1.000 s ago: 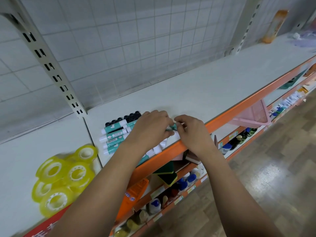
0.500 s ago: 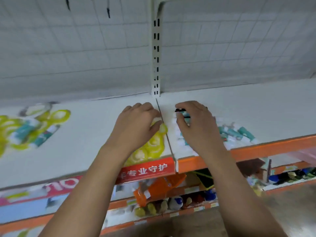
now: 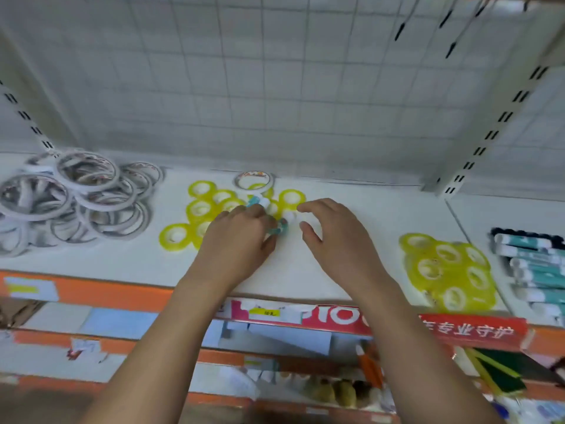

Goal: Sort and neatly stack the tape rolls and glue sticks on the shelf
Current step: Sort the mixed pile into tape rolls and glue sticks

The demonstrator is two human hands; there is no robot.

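On the white shelf (image 3: pixel 351 270), a loose scatter of yellow tape rolls (image 3: pixel 200 209) lies in the middle with teal-and-white glue sticks (image 3: pixel 258 201) mixed in. My left hand (image 3: pixel 241 237) rests over this scatter and grips a teal glue stick (image 3: pixel 279 228) at its fingertips. My right hand (image 3: pixel 336 237) hovers just right of it, fingers loosely curved and holding nothing. A tidy cluster of yellow tape rolls (image 3: pixel 449 270) sits at the right. A neat row of glue sticks (image 3: pixel 532 264) lies at the far right.
A heap of thin white tape rings (image 3: pixel 73 197) fills the left of the shelf, and one such ring (image 3: pixel 253 180) lies behind the yellow scatter. A wire grid back wall (image 3: pixel 275 87) rises behind. Lower shelves with orange rails (image 3: pixel 91 290) hold other goods.
My view and both hands have swung left, away from the sorted glue sticks and the tidy yellow rolls to the mixed scatter. My left hand now grips a glue stick there.
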